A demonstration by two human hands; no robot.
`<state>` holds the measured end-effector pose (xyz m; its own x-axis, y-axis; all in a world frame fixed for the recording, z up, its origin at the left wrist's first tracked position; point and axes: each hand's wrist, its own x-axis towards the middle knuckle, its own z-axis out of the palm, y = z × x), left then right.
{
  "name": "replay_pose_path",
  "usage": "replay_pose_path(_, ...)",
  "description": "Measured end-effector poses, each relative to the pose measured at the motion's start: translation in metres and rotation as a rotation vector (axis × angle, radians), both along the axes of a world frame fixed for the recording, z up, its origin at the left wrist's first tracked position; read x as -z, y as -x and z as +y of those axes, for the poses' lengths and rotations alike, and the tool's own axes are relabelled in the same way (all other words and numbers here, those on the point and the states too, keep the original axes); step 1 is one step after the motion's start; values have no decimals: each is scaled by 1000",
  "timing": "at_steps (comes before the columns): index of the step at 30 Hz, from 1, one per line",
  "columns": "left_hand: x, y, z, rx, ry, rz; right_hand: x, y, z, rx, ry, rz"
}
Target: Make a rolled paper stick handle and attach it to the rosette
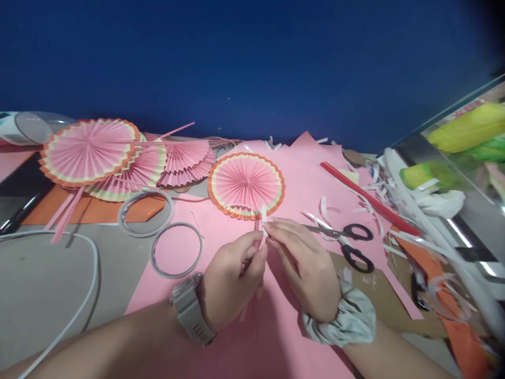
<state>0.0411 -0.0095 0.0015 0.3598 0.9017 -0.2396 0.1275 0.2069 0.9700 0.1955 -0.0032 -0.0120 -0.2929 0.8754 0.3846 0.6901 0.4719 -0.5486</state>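
My left hand [232, 279], with a grey watch on the wrist, and my right hand [303, 263], with a grey scrunchie on the wrist, meet over a pink paper sheet [276, 337]. Both pinch a thin pink stick [258, 239] with a small white strip [264, 215] at its top. The stick's upper end reaches the lower edge of a round pleated pink paper fan [245, 184] with an orange and yellow rim. Black-handled scissors [347, 241] lie just right of my right hand.
More pleated fans [90, 152] lie at the back left by two tape rings [176, 248]. A white cable [79, 305] curves at the left. A red stick [366, 197], paper scraps and orange paper [461, 321] crowd the right. Behind stands a blue wall.
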Motion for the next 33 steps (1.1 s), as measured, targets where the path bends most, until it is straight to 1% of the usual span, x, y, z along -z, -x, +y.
replay_pose_path(3,-1,2,-1,22,-30,44,-1,1,-1,-4,12,-14)
replay_pose_path(11,0,2,-3,14,-55,85,-4,1,-1,-23,42,-21)
replay_pose_path(14,0,2,-3,24,-75,131,-4,2,-1,-9,51,1)
replay_pose_path(18,-5,1,-3,65,-75,173,-3,2,-2,27,81,56)
replay_pose_path(24,-7,1,0,101,-44,168,-4,3,0,36,157,113)
replay_pose_path(33,-3,2,-1,103,-126,177,-6,2,1,52,196,173)
